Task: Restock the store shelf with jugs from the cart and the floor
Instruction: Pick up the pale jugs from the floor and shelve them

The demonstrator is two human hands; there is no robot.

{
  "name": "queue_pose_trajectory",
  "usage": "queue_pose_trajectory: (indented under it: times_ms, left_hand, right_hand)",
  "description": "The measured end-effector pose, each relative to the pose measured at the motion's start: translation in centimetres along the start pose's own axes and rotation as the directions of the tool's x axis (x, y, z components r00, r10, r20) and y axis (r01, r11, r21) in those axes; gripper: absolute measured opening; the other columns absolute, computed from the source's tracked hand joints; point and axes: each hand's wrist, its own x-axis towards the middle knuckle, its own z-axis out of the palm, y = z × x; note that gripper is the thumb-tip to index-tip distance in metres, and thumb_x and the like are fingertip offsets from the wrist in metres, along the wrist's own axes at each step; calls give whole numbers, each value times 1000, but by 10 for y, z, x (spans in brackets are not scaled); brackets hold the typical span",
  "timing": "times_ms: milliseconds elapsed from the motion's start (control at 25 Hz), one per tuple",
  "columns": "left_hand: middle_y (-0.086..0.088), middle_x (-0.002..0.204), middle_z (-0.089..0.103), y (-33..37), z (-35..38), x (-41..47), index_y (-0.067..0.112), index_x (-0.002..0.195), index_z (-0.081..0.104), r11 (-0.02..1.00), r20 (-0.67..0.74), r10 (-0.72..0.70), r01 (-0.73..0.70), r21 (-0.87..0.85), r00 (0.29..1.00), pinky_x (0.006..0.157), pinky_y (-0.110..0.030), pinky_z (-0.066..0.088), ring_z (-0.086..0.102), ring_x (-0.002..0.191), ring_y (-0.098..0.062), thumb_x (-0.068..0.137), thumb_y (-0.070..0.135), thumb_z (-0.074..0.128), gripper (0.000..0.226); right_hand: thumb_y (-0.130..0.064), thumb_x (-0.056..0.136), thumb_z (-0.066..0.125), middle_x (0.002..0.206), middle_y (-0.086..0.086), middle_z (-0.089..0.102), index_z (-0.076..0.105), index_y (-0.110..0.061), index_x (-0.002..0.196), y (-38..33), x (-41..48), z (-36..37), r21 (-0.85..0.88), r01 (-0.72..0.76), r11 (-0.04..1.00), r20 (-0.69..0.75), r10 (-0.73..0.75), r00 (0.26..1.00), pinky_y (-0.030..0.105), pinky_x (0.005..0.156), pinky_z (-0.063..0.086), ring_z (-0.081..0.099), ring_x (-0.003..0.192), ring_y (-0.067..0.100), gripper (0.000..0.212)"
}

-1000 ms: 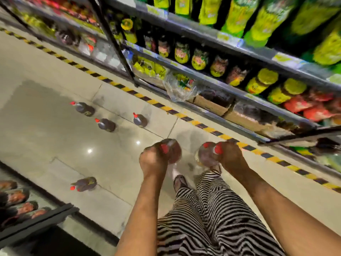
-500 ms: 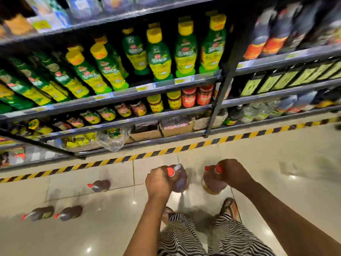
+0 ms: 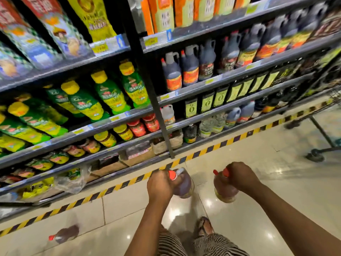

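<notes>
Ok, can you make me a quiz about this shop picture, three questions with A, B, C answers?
1. Where is the loose jug? A) on the floor B) in a box C) on the top shelf
2. What colour is the cap on the left jug? A) blue B) red C) green
3. What are the hands doing? A) both empty B) one holds a jug C) each grips a jug

Answers: 1 A, it is down on the pale tiles. 2 B, its cap is red. 3 C, the left hand grips the left jug, the right hand the right jug.

A shop: price-tagged shelves (image 3: 184,93) stocked with bottles (image 3: 173,74)
</notes>
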Motion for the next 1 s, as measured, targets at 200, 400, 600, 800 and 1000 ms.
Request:
queue_pose_trajectory:
  times_ms: [200, 400, 600, 800, 1000]
  left_hand:
    - [-8, 60, 53, 59, -4, 33, 15, 56, 44, 990, 41, 106, -109, 89, 994, 49, -31, 23, 56, 66, -29, 77, 60, 62, 53]
    - [-8, 72, 61, 110, -10, 83, 17, 60, 43, 946, 128, 220, -243, 213, 967, 56, -29, 27, 60, 75, -25, 79, 63, 58, 51]
    - [-9, 72, 63, 153, -19, 143, 17, 61, 48, 925, 175, 291, -323, 201, 941, 57, -32, 32, 61, 73, -27, 77, 63, 59, 51]
    - [-10, 86, 69, 205, -27, 186, 20, 68, 51, 887, 182, 355, -391, 246, 917, 64, -33, 41, 64, 86, -28, 76, 66, 60, 48]
    - [-7, 76, 66, 259, -30, 206, 17, 53, 39, 892, 170, 356, -388, 231, 919, 57, -29, 32, 62, 79, -27, 77, 63, 61, 56]
  right_hand:
    - [-45, 76, 71, 85, 6, 71, 70, -13, 85, 39, 27, -42, 102, -35, 994, -83, 44, 996, 28, 66, 47, 64, 76, 23, 33]
    - [-49, 77, 69, 73, 4, 58, 57, -16, 72, 50, 65, -81, 154, -87, 984, -107, 104, 989, 25, 60, 35, 54, 71, 21, 35]
    - [-42, 77, 69, 68, 6, 52, 43, -20, 56, 48, 109, -139, 144, -70, 987, -145, 91, 985, 28, 52, 30, 49, 67, 25, 40]
    - [-38, 75, 73, 57, 1, 44, 37, -24, 55, 62, 137, -189, 255, -35, 966, -231, 96, 968, 30, 54, 32, 44, 63, 26, 43]
    - [-44, 71, 74, 54, 5, 46, 42, -16, 54, 86, 162, -235, 252, -22, 968, -253, 88, 963, 32, 50, 33, 43, 59, 25, 46]
